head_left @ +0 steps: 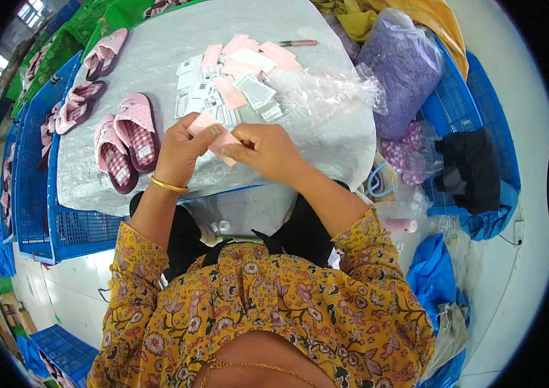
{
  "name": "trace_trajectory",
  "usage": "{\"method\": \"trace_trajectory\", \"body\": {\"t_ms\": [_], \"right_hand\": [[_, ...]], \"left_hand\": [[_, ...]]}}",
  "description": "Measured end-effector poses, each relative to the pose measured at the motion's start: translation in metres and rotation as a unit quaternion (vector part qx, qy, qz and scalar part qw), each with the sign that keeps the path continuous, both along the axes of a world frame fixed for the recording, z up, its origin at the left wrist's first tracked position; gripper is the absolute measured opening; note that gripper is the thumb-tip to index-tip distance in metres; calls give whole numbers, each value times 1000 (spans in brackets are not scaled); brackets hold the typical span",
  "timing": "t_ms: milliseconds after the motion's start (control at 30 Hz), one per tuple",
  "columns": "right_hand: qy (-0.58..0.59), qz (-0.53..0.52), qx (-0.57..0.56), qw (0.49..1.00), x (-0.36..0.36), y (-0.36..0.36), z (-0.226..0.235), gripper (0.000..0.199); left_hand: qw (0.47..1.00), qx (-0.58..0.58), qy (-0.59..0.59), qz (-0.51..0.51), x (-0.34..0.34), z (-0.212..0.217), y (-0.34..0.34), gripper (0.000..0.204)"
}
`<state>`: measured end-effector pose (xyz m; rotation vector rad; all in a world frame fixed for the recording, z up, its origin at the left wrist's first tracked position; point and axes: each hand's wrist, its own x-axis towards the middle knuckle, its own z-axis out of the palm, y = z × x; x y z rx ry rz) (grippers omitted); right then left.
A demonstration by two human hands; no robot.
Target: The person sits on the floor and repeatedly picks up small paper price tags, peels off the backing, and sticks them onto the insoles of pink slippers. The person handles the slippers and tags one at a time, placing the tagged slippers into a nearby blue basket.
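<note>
Between my two hands is a pink paper tag (224,140), held above the near part of the plastic-covered table (216,173). The fingers of my left hand (183,143) pinch its left end, thumb on top. At the other end my right hand (268,150) grips it between thumb and bent fingers. Just beyond lie loose pink tags (230,92) and white printed labels (190,74), with a small stack of white cards (256,90) near my right hand. A pair of pink slippers (135,129) with checked insoles rests to the left of my left hand.
More pink slippers (79,107) line the table's left side. A cutter knife (299,43) lies at the back, and clear plastic bags (326,90) spread at the right. Blue crates (84,226) flank the left; a purple filled bag (398,68) and black cloth (472,169) sit on the right.
</note>
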<state>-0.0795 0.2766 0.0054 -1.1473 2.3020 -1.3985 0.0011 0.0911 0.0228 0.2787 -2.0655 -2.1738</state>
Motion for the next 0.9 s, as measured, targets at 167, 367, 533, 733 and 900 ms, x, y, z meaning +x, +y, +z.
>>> {"method": "trace_trajectory", "body": {"t_ms": [167, 367, 533, 733, 900], "right_hand": [[22, -135, -156, 978, 22, 40, -40, 22], [204, -224, -16, 953, -2, 83, -53, 24], [280, -186, 10, 942, -8, 68, -61, 19], [348, -205, 4, 915, -22, 69, -78, 11], [351, -144, -51, 924, -12, 69, -65, 13]], "left_hand": [[997, -2, -67, 26, -16, -6, -2, 19], [993, 113, 12, 36, -71, -4, 12, 26], [984, 171, 13, -39, -117, -13, 51, 20], [968, 218, -63, -102, -149, -39, 92, 22], [966, 213, -98, -107, -160, -54, 111, 25]]}}
